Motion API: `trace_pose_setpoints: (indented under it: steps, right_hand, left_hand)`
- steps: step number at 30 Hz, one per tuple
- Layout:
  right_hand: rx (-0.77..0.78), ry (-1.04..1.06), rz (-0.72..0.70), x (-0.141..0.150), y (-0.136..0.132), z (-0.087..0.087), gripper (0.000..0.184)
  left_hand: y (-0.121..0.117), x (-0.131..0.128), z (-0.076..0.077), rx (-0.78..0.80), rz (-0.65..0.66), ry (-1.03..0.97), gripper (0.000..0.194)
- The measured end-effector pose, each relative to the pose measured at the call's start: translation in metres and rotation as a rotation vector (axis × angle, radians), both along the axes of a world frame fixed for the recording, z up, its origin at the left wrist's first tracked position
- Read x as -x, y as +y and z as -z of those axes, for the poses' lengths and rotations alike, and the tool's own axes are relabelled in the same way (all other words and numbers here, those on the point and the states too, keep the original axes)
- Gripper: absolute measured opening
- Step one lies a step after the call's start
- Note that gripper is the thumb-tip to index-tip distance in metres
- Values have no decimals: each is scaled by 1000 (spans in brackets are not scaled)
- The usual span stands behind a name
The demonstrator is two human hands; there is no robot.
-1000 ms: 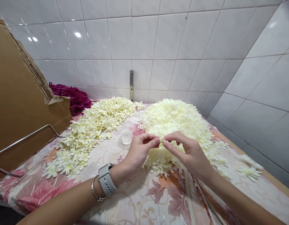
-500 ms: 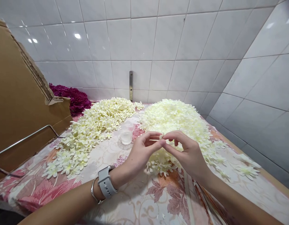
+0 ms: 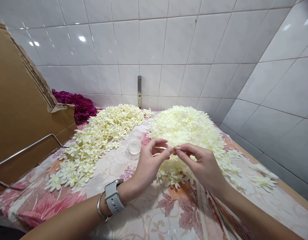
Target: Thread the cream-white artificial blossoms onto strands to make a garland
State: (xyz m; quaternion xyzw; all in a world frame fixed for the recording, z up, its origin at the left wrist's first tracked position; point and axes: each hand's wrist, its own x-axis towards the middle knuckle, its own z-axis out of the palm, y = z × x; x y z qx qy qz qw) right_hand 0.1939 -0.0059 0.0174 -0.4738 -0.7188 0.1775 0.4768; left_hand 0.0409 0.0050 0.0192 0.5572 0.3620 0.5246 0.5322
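Both of my hands meet above the near edge of the right heap of cream fabric flowers [image 3: 186, 128]. My left hand [image 3: 150, 165], with a grey watch and a bangle on its wrist, pinches a small cream flower piece [image 3: 175, 148] between thumb and forefinger. My right hand [image 3: 202, 165] pinches the same piece from the other side, fingertips touching the left hand's. A second heap of cream flowers [image 3: 99, 140] stretches along the left of the table.
A small clear plastic cup [image 3: 134, 146] stands between the two heaps. Dark magenta flowers [image 3: 77, 103] lie at the back left beside a cardboard box [image 3: 21, 110] with a metal rail. The table carries a floral cloth [image 3: 154, 210]; tiled walls close the back and right.
Both hands have stayed pinched together on the small flower piece, shifting only slightly over the right heap. Nothing else has moved.
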Motion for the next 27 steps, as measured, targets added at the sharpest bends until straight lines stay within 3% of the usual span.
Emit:
trace_pose_setpoints:
  steps: [4,7,14,22,27]
  right_hand:
    - [14,31,48,-2,0,0,21]
    - [48,79,41,-2,0,-1,25]
    - [126,174,-91,0,1,-3,30]
    - [158,199,-100,-4,5,-7,24]
    - [193,185,-35,-6,4,-8,26]
  left_hand:
    - [-1,1,-3,-105,-109,84,15]
    - [0,2,-5,-142,-46,120,9]
    - [5,1,-4,100,120,-81,17]
    - [15,2,2,193,-6,-215,16]
    - [13,3,0,196,46,-209,15]
